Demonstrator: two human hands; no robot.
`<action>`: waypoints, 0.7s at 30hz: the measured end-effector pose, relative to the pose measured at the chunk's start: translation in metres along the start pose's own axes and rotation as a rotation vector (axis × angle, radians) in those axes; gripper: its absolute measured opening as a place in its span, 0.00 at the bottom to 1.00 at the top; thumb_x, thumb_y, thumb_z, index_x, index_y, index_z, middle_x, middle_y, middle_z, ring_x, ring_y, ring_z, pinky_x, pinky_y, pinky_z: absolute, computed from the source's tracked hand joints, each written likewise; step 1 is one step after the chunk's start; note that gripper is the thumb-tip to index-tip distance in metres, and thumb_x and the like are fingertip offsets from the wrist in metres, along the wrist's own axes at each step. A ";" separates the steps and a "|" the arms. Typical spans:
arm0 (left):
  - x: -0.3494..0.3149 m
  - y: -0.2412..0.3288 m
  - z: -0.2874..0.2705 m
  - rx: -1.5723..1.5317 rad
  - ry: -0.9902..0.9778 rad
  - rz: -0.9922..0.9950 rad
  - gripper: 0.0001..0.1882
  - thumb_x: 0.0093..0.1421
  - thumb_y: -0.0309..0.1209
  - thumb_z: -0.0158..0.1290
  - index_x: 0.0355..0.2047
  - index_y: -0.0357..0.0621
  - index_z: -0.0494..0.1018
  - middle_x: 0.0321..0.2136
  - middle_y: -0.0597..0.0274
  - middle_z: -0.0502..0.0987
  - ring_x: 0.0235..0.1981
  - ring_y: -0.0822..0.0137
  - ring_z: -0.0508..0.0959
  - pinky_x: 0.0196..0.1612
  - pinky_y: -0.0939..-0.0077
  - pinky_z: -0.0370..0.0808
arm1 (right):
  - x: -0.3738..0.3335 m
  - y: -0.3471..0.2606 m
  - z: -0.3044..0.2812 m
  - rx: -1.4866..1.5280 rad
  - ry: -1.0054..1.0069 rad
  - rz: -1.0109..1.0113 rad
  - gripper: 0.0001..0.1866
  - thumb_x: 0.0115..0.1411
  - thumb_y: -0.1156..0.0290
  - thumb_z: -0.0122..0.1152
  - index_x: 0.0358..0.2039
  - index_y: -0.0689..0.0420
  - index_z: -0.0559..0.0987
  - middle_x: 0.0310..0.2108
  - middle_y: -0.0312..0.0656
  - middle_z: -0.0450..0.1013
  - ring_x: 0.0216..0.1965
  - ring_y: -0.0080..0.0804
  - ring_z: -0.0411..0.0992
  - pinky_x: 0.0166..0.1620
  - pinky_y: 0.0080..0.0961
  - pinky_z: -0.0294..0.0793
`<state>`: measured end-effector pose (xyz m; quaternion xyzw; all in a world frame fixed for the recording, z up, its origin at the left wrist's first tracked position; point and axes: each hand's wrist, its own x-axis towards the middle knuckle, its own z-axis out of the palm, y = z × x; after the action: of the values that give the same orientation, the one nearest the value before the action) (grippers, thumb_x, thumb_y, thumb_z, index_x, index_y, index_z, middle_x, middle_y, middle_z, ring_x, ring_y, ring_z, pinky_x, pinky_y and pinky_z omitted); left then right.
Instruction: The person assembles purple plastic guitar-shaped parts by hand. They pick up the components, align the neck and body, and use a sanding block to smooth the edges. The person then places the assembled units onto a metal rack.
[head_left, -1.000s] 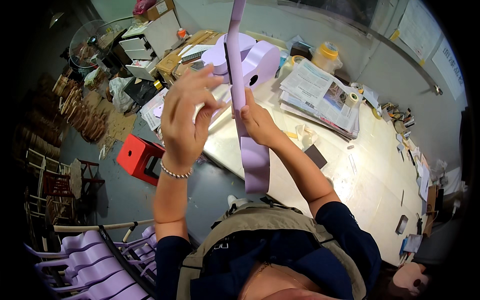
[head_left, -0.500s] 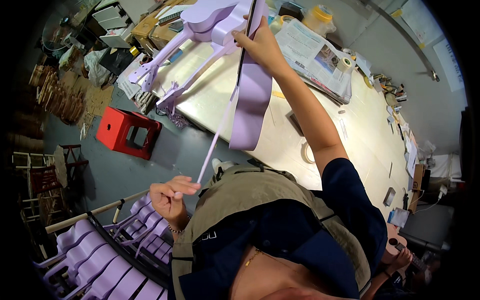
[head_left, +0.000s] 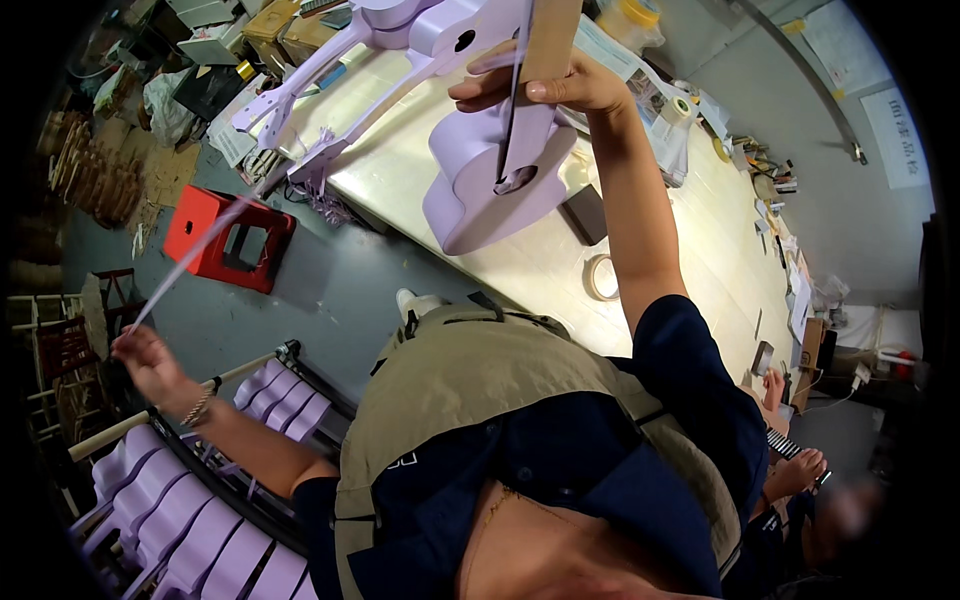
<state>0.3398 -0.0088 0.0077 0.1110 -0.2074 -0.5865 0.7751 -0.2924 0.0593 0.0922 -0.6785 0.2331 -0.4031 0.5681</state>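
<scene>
My right hand (head_left: pixel 550 88) is closed round the neck of a light-purple ukulele (head_left: pixel 465 205), whose body hangs tilted over the table edge with its front turned partly to me. The neck's face is bare beige, and a dark sound hole shows below it. Far out to the left, my left hand (head_left: pixel 155 372) pinches one end of a thin, pale purple strip (head_left: pixel 190 262). It trails up and to the right, blurred, toward the table corner; its far end is hard to make out. Another purple ukulele (head_left: pixel 445 35) lies at the table's far left, its neck toward the corner.
Curled purple shreds (head_left: pixel 318 190) hang at the table (head_left: pixel 700 270) corner. A red stool (head_left: pixel 228 240) stands on the floor. Purple bodies fill a rack (head_left: pixel 190 520) at lower left. On the table are a tape roll (head_left: pixel 603 277) and a dark block (head_left: pixel 586 215). Another person's hand (head_left: pixel 797 472) is at lower right.
My left hand has swung far left with the strip, which earlier ran up to the ukulele's neck and now is away from it. My right hand has turned the ukulele so its front shows.
</scene>
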 end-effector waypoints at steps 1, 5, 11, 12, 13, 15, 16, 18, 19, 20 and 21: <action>0.022 0.035 -0.005 -0.036 0.008 0.031 0.07 0.58 0.26 0.47 0.26 0.36 0.72 0.29 0.53 0.78 0.33 0.61 0.77 0.46 0.61 0.70 | -0.003 0.005 -0.002 0.090 -0.017 -0.007 0.27 0.51 0.71 0.58 0.50 0.70 0.65 0.46 0.59 0.68 0.49 0.50 0.68 0.55 0.37 0.63; 0.076 0.156 -0.009 -0.062 -0.122 0.030 0.10 0.57 0.25 0.44 0.27 0.31 0.73 0.29 0.49 0.77 0.32 0.57 0.76 0.47 0.56 0.68 | 0.002 0.010 -0.003 0.231 -0.133 0.005 0.27 0.51 0.73 0.59 0.50 0.72 0.65 0.46 0.61 0.68 0.48 0.51 0.69 0.54 0.36 0.64; 0.100 0.359 -0.060 -0.072 -0.148 0.462 0.13 0.58 0.30 0.40 0.20 0.36 0.65 0.18 0.56 0.70 0.27 0.60 0.71 0.39 0.59 0.65 | 0.018 0.027 -0.012 0.385 -0.362 -0.023 0.28 0.50 0.74 0.57 0.49 0.76 0.63 0.47 0.68 0.65 0.47 0.54 0.69 0.50 0.38 0.68; 0.087 0.393 -0.067 0.033 -0.247 0.508 0.12 0.58 0.28 0.41 0.21 0.34 0.66 0.19 0.56 0.71 0.29 0.59 0.73 0.42 0.58 0.66 | 0.013 0.033 -0.024 0.385 -0.400 -0.113 0.30 0.50 0.72 0.58 0.50 0.76 0.61 0.47 0.69 0.64 0.46 0.55 0.69 0.54 0.42 0.63; 0.078 0.326 -0.090 0.417 0.242 0.839 0.09 0.58 0.24 0.42 0.25 0.29 0.68 0.25 0.52 0.76 0.32 0.56 0.76 0.47 0.56 0.70 | 0.005 0.035 -0.025 0.307 -0.351 -0.116 0.31 0.51 0.72 0.57 0.51 0.76 0.59 0.46 0.69 0.65 0.46 0.54 0.70 0.58 0.45 0.55; 0.024 0.194 -0.024 1.394 0.446 1.055 0.08 0.58 0.22 0.48 0.28 0.24 0.68 0.32 0.42 0.76 0.31 0.57 0.79 0.37 0.69 0.79 | -0.006 0.034 -0.026 0.197 -0.225 -0.185 0.33 0.51 0.69 0.56 0.53 0.76 0.58 0.41 0.63 0.70 0.44 0.49 0.72 0.60 0.48 0.49; 0.008 0.197 -0.024 1.886 0.310 0.993 0.08 0.58 0.23 0.49 0.31 0.27 0.67 0.32 0.44 0.77 0.33 0.59 0.79 0.39 0.72 0.78 | -0.007 0.033 -0.020 0.153 -0.053 -0.223 0.37 0.50 0.63 0.59 0.53 0.75 0.57 0.34 0.55 0.73 0.39 0.44 0.74 0.60 0.46 0.51; -0.011 0.119 -0.035 1.836 0.304 0.695 0.12 0.59 0.25 0.48 0.43 0.36 0.63 0.34 0.51 0.78 0.35 0.65 0.78 0.42 0.78 0.74 | -0.009 0.028 0.007 -0.065 0.428 -0.165 0.42 0.48 0.58 0.63 0.54 0.74 0.57 0.29 0.47 0.72 0.36 0.41 0.74 0.57 0.43 0.59; -0.019 0.084 -0.039 2.011 0.196 0.545 0.12 0.59 0.26 0.48 0.44 0.41 0.65 0.33 0.56 0.78 0.34 0.68 0.78 0.41 0.79 0.72 | -0.007 0.029 0.021 -0.189 0.598 -0.155 0.41 0.47 0.57 0.65 0.53 0.72 0.58 0.28 0.45 0.72 0.36 0.40 0.73 0.54 0.41 0.62; -0.026 0.043 -0.044 2.075 0.127 0.404 0.09 0.58 0.27 0.49 0.39 0.41 0.69 0.32 0.61 0.78 0.33 0.67 0.78 0.39 0.76 0.72 | -0.003 0.033 0.033 -0.321 0.765 -0.145 0.41 0.46 0.56 0.67 0.52 0.70 0.60 0.27 0.44 0.71 0.36 0.39 0.73 0.51 0.39 0.66; -0.028 0.012 -0.057 2.217 -0.182 0.380 0.07 0.56 0.29 0.50 0.34 0.42 0.72 0.30 0.61 0.77 0.32 0.63 0.78 0.38 0.72 0.72 | 0.001 0.042 0.039 -0.391 0.853 -0.225 0.39 0.43 0.60 0.71 0.50 0.66 0.61 0.28 0.44 0.71 0.36 0.37 0.73 0.46 0.35 0.69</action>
<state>0.3690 0.0169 -0.0431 0.6614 -0.6828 0.0428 0.3074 -0.2544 0.0713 0.0512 -0.5675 0.4418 -0.6533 0.2365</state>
